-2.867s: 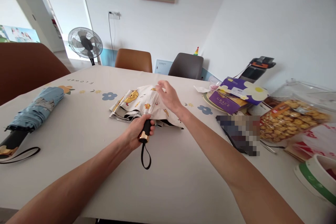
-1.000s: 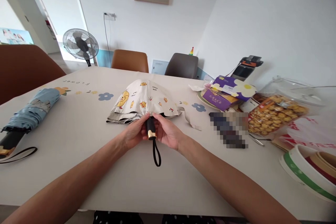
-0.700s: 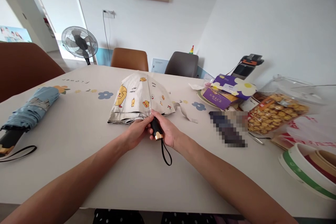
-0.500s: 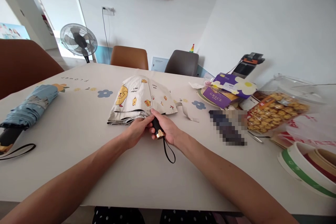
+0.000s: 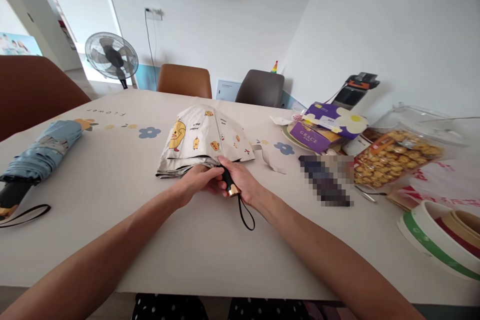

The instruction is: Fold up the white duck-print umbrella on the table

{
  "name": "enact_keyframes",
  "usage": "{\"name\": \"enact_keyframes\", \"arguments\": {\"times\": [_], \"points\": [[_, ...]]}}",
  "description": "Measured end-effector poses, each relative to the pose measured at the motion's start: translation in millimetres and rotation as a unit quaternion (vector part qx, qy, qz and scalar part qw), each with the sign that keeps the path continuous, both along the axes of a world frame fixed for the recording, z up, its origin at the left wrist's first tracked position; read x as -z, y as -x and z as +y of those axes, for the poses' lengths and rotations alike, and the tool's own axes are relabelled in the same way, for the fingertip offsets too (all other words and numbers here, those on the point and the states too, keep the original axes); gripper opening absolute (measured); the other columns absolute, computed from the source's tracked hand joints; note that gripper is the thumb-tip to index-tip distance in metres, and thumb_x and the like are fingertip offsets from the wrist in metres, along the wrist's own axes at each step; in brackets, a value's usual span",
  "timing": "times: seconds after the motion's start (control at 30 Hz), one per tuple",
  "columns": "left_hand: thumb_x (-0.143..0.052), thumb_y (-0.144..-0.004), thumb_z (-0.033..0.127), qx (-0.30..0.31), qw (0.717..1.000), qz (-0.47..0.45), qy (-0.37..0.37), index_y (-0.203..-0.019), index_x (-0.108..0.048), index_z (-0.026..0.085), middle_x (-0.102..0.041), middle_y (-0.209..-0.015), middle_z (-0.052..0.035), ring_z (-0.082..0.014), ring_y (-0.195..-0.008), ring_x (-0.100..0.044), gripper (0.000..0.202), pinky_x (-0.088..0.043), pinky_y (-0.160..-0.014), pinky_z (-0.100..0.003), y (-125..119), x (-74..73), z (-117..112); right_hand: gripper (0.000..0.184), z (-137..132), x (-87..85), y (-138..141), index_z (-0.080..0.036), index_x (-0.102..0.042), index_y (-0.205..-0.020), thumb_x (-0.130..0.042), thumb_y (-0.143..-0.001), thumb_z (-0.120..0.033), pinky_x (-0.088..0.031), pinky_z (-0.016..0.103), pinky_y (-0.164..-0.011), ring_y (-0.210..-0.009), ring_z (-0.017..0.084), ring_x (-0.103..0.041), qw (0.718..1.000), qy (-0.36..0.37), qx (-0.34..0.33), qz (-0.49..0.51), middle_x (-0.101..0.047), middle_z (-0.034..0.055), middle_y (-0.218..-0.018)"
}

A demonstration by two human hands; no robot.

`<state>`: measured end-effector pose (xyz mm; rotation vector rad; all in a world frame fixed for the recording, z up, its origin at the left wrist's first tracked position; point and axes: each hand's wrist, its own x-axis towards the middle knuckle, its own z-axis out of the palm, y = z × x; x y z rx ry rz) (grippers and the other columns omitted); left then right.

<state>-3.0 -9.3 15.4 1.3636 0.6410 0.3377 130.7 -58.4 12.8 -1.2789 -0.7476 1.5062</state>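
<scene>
A cream folding umbrella (image 5: 204, 137) printed with yellow ducks lies collapsed on the table (image 5: 210, 250) in front of me, its canopy loose and spread. My right hand (image 5: 240, 185) is wrapped round its black handle with the gold end cap, the wrist strap hanging toward me. My left hand (image 5: 197, 182) pinches the canopy's bunched edge just left of the handle. The closing strap (image 5: 268, 160) of the canopy trails off to the right.
A folded blue umbrella (image 5: 39, 157) lies at the table's left edge. To the right are a purple box (image 5: 318, 132), a snack bag (image 5: 393, 162), a clear lid and stacked bowls (image 5: 442, 240). Chairs and a standing fan (image 5: 111, 57) are behind the table.
My right hand left the canopy and took the handle. My left hand shifted from the handle to the canopy's edge. The handle has swung slightly to the right.
</scene>
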Motion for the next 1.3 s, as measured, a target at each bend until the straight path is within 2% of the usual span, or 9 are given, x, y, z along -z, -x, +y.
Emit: {"name": "enact_keyframes", "arguments": {"times": [0.1,0.27,0.57,0.7,0.8,0.93,1.13,1.2,1.3], "points": [[-0.052,-0.074,0.051,0.018,0.994,0.09,-0.063,-0.078,-0.064,0.014,-0.069,-0.082,-0.0085,-0.018,-0.07,-0.062,0.039,-0.043,-0.052,-0.026,2.9,-4.1,4.5,0.037,-4.0,0.2,-8.3,-0.013,-0.052,-0.061,-0.056,-0.08,-0.044,-0.043,0.021,-0.03,-0.038,0.009,-0.047,1.0,-0.011,0.014,-0.016,-0.05,-0.0001,-0.049],[-0.046,-0.071,0.062,-0.027,0.979,0.176,-0.096,-0.069,-0.062,0.013,-0.066,-0.063,-0.007,-0.0116,-0.044,-0.049,0.051,-0.03,-0.038,-0.023,2.1,0.9,8.2,0.031,-13.7,0.1,-12.6,-0.011,-0.056,-0.066,-0.059,-0.079,-0.039,-0.051,0.028,-0.036,-0.04,0.01,-0.051,0.999,-0.016,0.025,-0.037,-0.056,0.0022,-0.057],[-0.036,-0.081,0.048,-0.038,0.957,0.165,-0.237,-0.048,-0.04,0.019,-0.039,-0.042,0.0029,-0.009,-0.042,-0.034,0.045,-0.028,-0.044,-0.024,-1.4,9.4,1.2,0.029,-15.9,-0.3,-11.4,-0.009,-0.06,-0.081,-0.056,-0.083,-0.038,-0.057,0.03,-0.044,-0.05,0.013,-0.059,0.996,0.073,-0.024,0.044,-0.062,0.0057,-0.066],[-0.036,-0.08,0.034,0.028,0.924,0.194,-0.328,-0.054,-0.044,0.019,-0.048,-0.052,0.0014,-0.0105,-0.049,-0.039,0.032,-0.03,-0.049,-0.025,0.2,5.0,3.8,0.028,-15.4,-0.3,-16.6,-0.01,-0.058,-0.088,-0.055,-0.083,-0.038,-0.056,0.027,-0.043,-0.049,0.011,-0.059,0.992,0.083,-0.069,0.073,-0.065,0.0077,-0.072],[-0.037,-0.078,0.03,0.032,0.898,0.227,-0.376,-0.055,-0.044,0.019,-0.052,-0.057,0.0011,-0.0108,-0.052,-0.041,0.027,-0.03,-0.051,-0.024,1.3,6.8,5.5,0.027,-14.9,0.6,-16.7,-0.01,-0.057,-0.089,-0.054,-0.084,-0.037,-0.055,0.027,-0.042,-0.047,0.011,-0.059,0.99,0.088,-0.087,0.067,-0.067,0.0089,-0.073],[-0.039,-0.076,0.034,0.028,0.912,0.219,-0.345,-0.055,-0.048,0.019,-0.051,-0.057,0.0023,-0.0099,-0.052,-0.039,0.027,-0.03,-0.05,-0.023,2.5,6.9,5.6,0.024,-13.7,3.4,-15.3,-0.01,-0.057,-0.086,-0.056,-0.083,-0.034,-0.055,0.03,-0.042,-0.044,0.011,-0.056,0.989,0.081,-0.101,0.069,-0.066,0.0063,-0.069],[-0.047,-0.074,0.037,0.099,0.97,0.143,-0.169,-0.057,-0.052,0.019,-0.038,-0.045,0.0042,-0.0071,-0.042,-0.024,0.026,-0.022,-0.043,-0.023,9.5,-19.5,-1.3,0.023,-14.7,6.7,-14.6,-0.011,-0.055,-0.072,-0.058,-0.081,-0.031,-0.054,0.027,-0.041,-0.043,0.009,-0.052,0.989,0.045,-0.1,0.097,-0.056,-0.0007,-0.057],[-0.047,-0.075,0.04,0.064,0.974,0.114,-0.186,-0.056,-0.05,0.019,-0.035,-0.043,0.0044,-0.0076,-0.042,-0.026,0.029,-0.024,-0.044,-0.023,11.5,-26.4,-4.6,0.021,-15.4,8.1,-14.6,-0.011,-0.055,-0.071,-0.057,-0.082,-0.03,-0.054,0.027,-0.041,-0.042,0.009,-0.051,0.99,0.038,-0.092,0.103,-0.054,-0.0015,-0.057],[-0.049,-0.075,0.041,-0.039,0.961,0.103,-0.254,-0.063,-0.054,0.019,-0.046,-0.051,0.0024,-0.0092,-0.048,-0.039,0.025,-0.031,-0.047,-0.023,7.3,-32.2,-9.1,0.022,-16.4,11.7,-15.1,-0.011,-0.054,-0.072,-0.055,-0.082,-0.03,-0.054,0.029,-0.042,-0.042,0.009,-0.05,0.989,0.032,-0.087,0.113,-0.054,-0.0011,-0.058]]}}
